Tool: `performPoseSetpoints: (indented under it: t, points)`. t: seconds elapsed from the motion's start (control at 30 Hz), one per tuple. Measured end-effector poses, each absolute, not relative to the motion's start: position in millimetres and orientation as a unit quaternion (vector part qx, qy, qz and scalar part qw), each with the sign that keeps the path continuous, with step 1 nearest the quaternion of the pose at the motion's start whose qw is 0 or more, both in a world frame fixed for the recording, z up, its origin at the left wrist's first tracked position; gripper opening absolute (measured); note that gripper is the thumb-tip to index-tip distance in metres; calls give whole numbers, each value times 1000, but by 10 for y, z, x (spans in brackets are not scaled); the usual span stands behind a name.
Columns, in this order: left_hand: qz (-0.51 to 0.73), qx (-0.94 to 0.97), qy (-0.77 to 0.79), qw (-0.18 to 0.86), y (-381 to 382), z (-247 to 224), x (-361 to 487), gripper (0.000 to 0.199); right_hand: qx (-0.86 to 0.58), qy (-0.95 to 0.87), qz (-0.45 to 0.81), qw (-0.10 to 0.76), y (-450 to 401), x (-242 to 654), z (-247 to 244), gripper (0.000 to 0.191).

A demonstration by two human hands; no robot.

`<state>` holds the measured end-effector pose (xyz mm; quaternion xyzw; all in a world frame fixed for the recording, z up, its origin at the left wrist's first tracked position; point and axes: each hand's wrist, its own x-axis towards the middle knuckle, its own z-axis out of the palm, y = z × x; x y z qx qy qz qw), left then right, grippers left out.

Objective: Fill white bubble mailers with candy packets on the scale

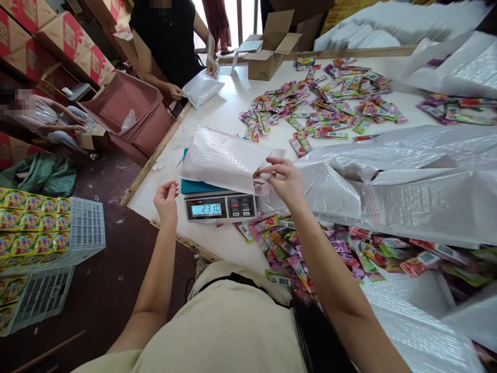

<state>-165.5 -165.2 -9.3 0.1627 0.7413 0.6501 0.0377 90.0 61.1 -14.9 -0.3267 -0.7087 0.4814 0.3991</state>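
Observation:
A filled white bubble mailer (221, 158) lies on a digital scale (221, 207) with a teal platform (198, 186); the lit display appears to read 2310. My right hand (285, 181) is at the mailer's right end, thumb and fingers closed on its opening. A bit of a candy packet seems to show inside the opening by the fingertips. My left hand (166, 199) hovers just left of the scale, apart from the mailer, its fingers pinched together. Whatever is between those fingertips, if anything, is too small to make out.
Loose candy packets (322, 103) cover the table's far side, with more (287, 248) near me. Other bubble mailers (419, 191) lie at right. Across the table, a person (165, 46) handles a white package (204, 88) near a cardboard box (267, 54). Crates (87, 223) stand at left.

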Motion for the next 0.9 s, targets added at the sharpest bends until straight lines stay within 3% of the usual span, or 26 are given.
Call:
performPoseSetpoints:
  t: [0.23,0.43,0.73,0.9]
  points:
    - [665,142,732,42,-1734,-61,-1625,27,-410,-534,565,476,534,1582,-157,24]
    - [654,149,740,45,-1699,-31,-1582,28,-463,-450,553,527,487,2088,-197,34]
    - [651,172,738,41,-1620,18,-1517,26,-487,-401,549,547,426,2270,-223,39]
    - [634,190,749,22,-1656,83,-1493,22,-491,-415,551,532,355,2334,-196,33]
